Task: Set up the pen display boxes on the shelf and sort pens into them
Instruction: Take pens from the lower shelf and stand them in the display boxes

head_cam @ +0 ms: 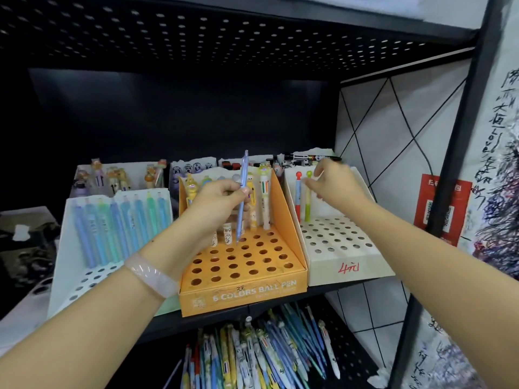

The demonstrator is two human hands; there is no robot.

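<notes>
While over orange box (pixel 244 290) on shelf (pixel 331 289): left hand (pixel 219 199) fingers pinching upright blue pen (pixel 242 192), tip above holes; right hand (pixel 334 182) fingers loosely spread beside green pen (pixel 308 199) in white box (pixel 351 269).

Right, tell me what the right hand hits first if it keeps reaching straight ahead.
Probably the green ball-topped pen standing in the white perforated display box; the right hand has its fingertips beside it already, though depth is unclear.
</notes>
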